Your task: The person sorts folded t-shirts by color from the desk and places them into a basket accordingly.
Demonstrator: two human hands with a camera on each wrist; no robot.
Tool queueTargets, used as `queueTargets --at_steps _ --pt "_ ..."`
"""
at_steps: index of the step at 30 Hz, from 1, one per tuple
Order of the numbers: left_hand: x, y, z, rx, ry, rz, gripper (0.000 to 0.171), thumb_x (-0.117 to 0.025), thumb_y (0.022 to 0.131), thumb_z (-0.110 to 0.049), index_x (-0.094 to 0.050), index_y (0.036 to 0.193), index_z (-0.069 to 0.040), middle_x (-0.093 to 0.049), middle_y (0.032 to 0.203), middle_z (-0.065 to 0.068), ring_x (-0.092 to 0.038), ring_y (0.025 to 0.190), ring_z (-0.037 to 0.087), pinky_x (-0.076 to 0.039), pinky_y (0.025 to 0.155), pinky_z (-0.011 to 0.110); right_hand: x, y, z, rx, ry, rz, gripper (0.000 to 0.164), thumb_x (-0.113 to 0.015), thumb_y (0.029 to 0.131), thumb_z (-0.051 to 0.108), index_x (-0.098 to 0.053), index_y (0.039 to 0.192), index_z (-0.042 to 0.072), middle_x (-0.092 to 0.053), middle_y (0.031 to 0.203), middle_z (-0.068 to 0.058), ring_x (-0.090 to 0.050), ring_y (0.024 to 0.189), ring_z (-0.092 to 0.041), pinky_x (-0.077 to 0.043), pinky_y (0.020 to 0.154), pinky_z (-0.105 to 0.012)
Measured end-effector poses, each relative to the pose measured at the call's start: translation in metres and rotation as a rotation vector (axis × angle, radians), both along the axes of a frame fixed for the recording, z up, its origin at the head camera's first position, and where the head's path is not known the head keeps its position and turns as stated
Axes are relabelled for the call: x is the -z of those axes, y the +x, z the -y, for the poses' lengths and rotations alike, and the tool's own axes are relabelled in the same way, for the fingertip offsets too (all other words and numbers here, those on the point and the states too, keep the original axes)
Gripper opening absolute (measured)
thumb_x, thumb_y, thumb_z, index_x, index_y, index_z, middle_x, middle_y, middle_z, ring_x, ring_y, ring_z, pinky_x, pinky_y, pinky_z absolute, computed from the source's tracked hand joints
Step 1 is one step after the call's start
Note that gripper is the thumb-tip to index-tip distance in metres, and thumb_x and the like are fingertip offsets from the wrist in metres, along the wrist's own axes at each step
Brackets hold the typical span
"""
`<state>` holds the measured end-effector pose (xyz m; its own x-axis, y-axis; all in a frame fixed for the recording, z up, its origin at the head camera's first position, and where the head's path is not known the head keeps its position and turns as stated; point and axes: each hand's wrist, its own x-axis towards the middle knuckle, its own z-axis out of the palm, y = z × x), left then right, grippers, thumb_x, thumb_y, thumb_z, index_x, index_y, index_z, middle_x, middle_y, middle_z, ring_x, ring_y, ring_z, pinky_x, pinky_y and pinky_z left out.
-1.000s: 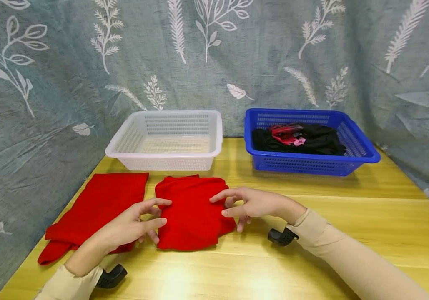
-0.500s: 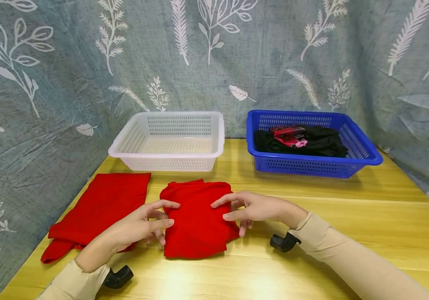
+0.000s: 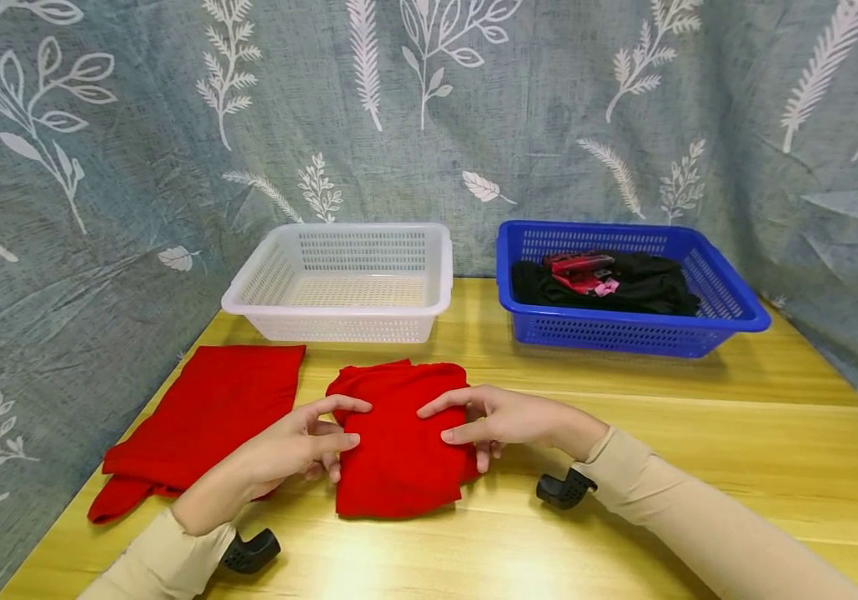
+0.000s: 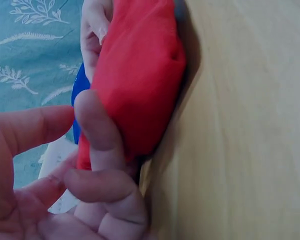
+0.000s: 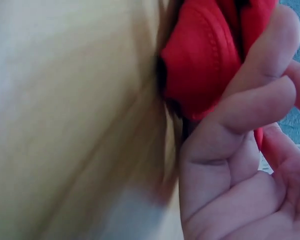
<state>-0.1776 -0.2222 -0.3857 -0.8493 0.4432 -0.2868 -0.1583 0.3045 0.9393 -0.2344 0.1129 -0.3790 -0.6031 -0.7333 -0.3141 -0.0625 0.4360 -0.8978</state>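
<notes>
A folded red garment lies on the table between both hands, with a stitched hem showing in the right wrist view. My left hand holds its left side, thumb and forefinger over the top and the other fingers bent along the edge. On the opposite side my right hand grips it likewise, its lower fingers curled against the bundle's end in the right wrist view. A second red garment, folded flat with one end sticking out, lies to the left, partly behind the left forearm.
A white basket stands at the back, beyond the red garments. To its right, a blue basket holds black cloth and a red item with pink on it. A patterned curtain hangs behind the wooden table.
The middle garment has shifted to the right and slightly nearer, and the left hand has moved right with it. The hands are closer together. The view has turned slightly left.
</notes>
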Motion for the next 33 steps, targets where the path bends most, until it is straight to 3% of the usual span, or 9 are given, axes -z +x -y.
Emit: queueTargets --at_steps 4,18,33 --pt "0.002 -0.001 -0.006 -0.008 0.001 -0.008 0.054 -0.075 0.102 -0.021 -0.054 0.151 -0.017 -0.058 0.066 0.002 -0.066 0.061 0.017 -0.039 0.054 0.022 0.002 -0.001 0.003 -0.006 0.000 -0.012 0.049 -0.072 0.104 0.026 -0.061 0.151 0.024 -0.062 0.065 0.000 -0.071 0.059 -0.015 -0.049 0.056 -0.022" --pt "0.006 0.000 -0.009 -0.003 -0.010 -0.064 0.059 -0.076 0.100 -0.020 -0.054 0.154 -0.015 -0.058 0.070 0.001 -0.058 0.055 0.014 -0.040 0.051 0.021 0.007 0.001 0.011 0.014 -0.028 0.025 0.053 -0.077 0.101 0.022 -0.061 0.151 0.024 -0.065 0.068 0.000 -0.070 0.057 -0.013 -0.049 0.055 -0.022" --pt "0.008 -0.001 -0.016 -0.029 -0.005 -0.087 0.057 -0.077 0.098 -0.014 -0.058 0.151 -0.013 -0.058 0.070 0.001 -0.051 0.050 0.013 -0.038 0.049 0.020 0.010 0.001 0.010 0.067 -0.058 0.039 0.056 -0.080 0.097 0.014 -0.063 0.150 0.014 -0.072 0.071 0.001 -0.068 0.054 -0.011 -0.047 0.052 -0.021"
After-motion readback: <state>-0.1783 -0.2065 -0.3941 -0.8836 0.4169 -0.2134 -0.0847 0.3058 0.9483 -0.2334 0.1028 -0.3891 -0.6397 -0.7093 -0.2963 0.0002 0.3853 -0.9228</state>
